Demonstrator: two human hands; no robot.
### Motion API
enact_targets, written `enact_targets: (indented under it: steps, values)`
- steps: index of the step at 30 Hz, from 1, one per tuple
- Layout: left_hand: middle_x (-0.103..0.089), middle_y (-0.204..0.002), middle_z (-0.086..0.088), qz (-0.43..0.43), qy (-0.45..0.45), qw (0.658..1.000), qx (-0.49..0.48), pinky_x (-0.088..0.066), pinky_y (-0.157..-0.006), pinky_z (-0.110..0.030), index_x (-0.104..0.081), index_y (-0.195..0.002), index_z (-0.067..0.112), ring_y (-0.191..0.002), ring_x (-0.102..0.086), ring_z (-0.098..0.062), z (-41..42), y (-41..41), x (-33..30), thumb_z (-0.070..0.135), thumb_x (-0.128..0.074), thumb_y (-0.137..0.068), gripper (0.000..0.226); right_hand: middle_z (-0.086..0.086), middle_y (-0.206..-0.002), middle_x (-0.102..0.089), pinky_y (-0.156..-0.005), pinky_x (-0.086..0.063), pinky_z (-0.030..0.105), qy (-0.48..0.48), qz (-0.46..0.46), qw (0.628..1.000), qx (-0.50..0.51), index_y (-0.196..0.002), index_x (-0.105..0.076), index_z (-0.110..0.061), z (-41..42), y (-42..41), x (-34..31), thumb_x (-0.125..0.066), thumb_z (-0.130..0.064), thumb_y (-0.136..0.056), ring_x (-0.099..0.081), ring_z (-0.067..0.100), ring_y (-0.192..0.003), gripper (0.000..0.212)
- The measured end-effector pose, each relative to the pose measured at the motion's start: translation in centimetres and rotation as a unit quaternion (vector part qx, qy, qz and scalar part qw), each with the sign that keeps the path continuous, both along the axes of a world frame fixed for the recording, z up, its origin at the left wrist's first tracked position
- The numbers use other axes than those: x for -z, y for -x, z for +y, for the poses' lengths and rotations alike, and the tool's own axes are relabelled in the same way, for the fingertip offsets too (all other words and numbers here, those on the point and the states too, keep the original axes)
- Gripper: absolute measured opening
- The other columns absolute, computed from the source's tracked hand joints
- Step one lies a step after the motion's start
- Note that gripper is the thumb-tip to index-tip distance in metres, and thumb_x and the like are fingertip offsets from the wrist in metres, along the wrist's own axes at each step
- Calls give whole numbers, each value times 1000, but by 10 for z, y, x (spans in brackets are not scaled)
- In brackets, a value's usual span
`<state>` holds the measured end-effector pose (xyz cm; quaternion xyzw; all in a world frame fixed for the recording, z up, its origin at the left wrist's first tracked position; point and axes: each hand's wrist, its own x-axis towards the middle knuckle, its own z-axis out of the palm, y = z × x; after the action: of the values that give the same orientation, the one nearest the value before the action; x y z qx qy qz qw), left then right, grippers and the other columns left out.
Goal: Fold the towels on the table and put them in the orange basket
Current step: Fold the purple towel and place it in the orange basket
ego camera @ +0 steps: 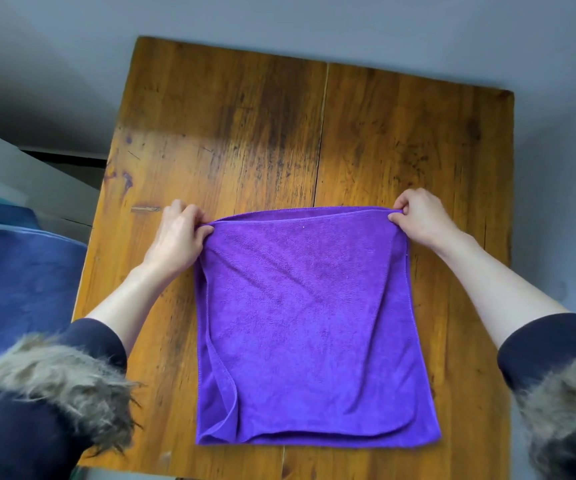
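Worn wooden tabletop (245,126), grey floor around, blue seat beside it. Purple towel (307,323) lies doubled at its near edge; left hand (179,237) and right hand (421,220) grip pinching the far corners.

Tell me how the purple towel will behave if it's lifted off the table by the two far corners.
The purple towel will probably hang limp: it already sags and wrinkles between the left hand and right hand, which pinch its far corners. It looks thin, so likely light. Its folded layers sit loosely at the near edge and may slip apart over the table.
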<state>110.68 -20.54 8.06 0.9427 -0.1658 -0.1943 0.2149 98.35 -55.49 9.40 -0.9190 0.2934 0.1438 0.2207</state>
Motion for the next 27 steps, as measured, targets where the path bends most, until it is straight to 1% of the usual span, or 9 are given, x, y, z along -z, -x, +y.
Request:
enact_targets:
  steps: [3, 7, 10, 13, 15, 17, 20, 24, 27]
  values:
    - [-51, -102, -22, -12, 9, 1000, -8, -35, -88, -38, -57, -97, -1, -101, -46, -36, 2, 2, -1, 9, -56, -90, 12, 13, -105, -55, -75, -37, 26, -2, -19, 1000, -18, -86, -57, -13, 4, 1, -2, -61, -12, -88, -48, 19, -87, 5]
    - [-61, -99, -20, -7, 29, 1000, -6, -35, -80, -35, -58, -96, 1, -95, -52, -34, 5, 5, -8, 9, -55, -91, 10, 11, -99, -58, -76, -41, 30, 3, -25, 999, -42, -83, -56, -14, 9, 8, -3, -62, -12, -86, -54, 26, -93, 7]
    - [-62, -97, -13, 4, 53, 998, -19, -38, -79, -33, -59, -95, 4, -92, -54, -31, 9, 6, -17, 10, -56, -91, 9, 12, -105, -54, -77, -37, 27, 19, -37, 998, -45, -89, -57, -12, 11, 8, 0, -63, -13, -86, -52, 26, -98, 7]
    - [-63, -96, -11, -4, 60, 998, -19, -39, -77, -30, -61, -96, 5, -90, -55, -27, 11, 5, -24, 12, -56, -91, 10, 11, -112, -54, -81, -41, 29, -2, -24, 999, -31, -106, -56, -10, 7, 3, 2, -66, -15, -85, -53, 25, -101, 24]
    - [-64, -95, -10, -13, 67, 997, -22, -38, -77, -29, -61, -96, 5, -89, -55, -24, 10, 6, -26, 12, -57, -91, 10, 7, -109, -56, -80, -45, 32, -22, 12, 999, -24, -111, -54, -11, 6, 0, 2, -68, -19, -84, -54, 23, -97, 31]
    - [-64, -95, -10, -19, 74, 997, -33, -38, -77, -28, -62, -95, 5, -88, -54, -23, 9, 11, -26, 11, -57, -91, 10, 8, -104, -58, -74, -41, 29, -19, 40, 998, -39, -102, -56, -13, 8, 0, 4, -67, -21, -85, -50, 20, -89, 21]
    - [-64, -97, -11, -26, 84, 995, -48, -38, -80, -28, -64, -97, 4, -89, -55, -23, 8, 17, -26, 10, -57, -91, 11, 7, -100, -53, -75, -37, 28, -17, 36, 998, -47, -84, -56, -16, 11, 4, 6, -63, -22, -87, -44, 18, -88, 9]
    - [-66, -98, -9, -36, 93, 992, -73, -35, -76, -20, -68, -97, 4, -86, -53, -17, 11, 19, -31, 11, -58, -90, 14, 4, -94, -56, -77, -37, 26, -99, -43, 993, 47, -84, -59, -14, 7, 13, -5, -63, -19, -88, -50, 19, -89, 7]
    - [-67, -96, -10, -13, 104, 990, -92, -39, -77, -25, -68, -96, 3, -85, -56, -20, 20, 21, -40, 10, -58, -90, 14, 4, -85, -61, -64, -42, 17, -194, -96, 970, 106, -85, -62, -13, -1, 27, -25, -65, -13, -86, -54, 14, -78, 3]
